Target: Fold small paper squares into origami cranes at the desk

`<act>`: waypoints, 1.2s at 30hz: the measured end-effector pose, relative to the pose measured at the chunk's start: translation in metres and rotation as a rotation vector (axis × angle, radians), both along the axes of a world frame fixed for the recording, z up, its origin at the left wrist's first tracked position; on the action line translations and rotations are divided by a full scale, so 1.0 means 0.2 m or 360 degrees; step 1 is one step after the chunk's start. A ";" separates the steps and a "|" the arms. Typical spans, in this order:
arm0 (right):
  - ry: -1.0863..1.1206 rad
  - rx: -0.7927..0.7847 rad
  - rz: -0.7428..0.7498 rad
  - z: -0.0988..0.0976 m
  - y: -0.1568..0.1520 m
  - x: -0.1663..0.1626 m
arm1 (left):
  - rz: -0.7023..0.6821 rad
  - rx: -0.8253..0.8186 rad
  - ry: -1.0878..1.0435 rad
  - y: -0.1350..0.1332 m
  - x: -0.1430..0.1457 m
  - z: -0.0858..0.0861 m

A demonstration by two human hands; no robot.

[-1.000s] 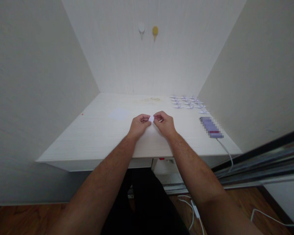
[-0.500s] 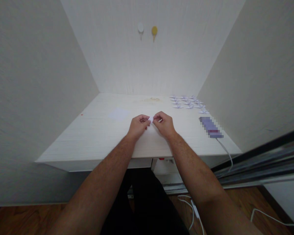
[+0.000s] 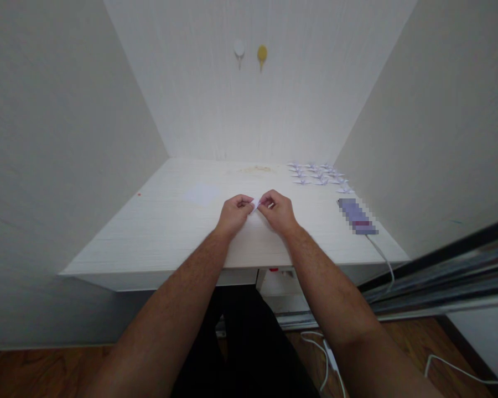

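Both hands meet over the middle of a white desk (image 3: 157,232). My left hand (image 3: 233,213) and my right hand (image 3: 279,211) pinch a small folded piece of pale paper (image 3: 256,205) between their fingertips; only a sliver of it shows. The fingers of both hands are curled in tight. A flat pale paper square (image 3: 202,194) lies on the desk to the left of my hands.
Several small folded paper cranes (image 3: 318,174) stand in rows at the back right of the desk. A phone (image 3: 357,216) with a white cable (image 3: 382,255) lies at the right edge. Two hooks (image 3: 250,53) hang on the back wall. Walls close in on three sides.
The paper between my fingertips has shrunk from a visible white flap to a thin sliver as the fingers closed over it. My hands have stayed in place.
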State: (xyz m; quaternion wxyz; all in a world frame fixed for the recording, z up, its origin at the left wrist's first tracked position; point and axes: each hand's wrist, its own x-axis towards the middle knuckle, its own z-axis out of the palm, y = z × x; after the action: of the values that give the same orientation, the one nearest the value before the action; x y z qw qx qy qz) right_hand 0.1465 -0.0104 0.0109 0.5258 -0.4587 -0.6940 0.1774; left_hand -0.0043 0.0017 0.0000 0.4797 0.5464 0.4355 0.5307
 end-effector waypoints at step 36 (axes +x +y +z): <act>-0.0030 0.0007 0.0004 -0.02 0.01 0.01 | -0.0132 0.0052 0.0095 -0.02 0.00 0.01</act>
State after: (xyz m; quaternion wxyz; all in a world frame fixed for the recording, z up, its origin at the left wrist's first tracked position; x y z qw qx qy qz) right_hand 0.1480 -0.0087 0.0064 0.5199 -0.4583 -0.7000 0.1724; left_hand -0.0047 -0.0025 0.0020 0.4790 0.5873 0.4179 0.5010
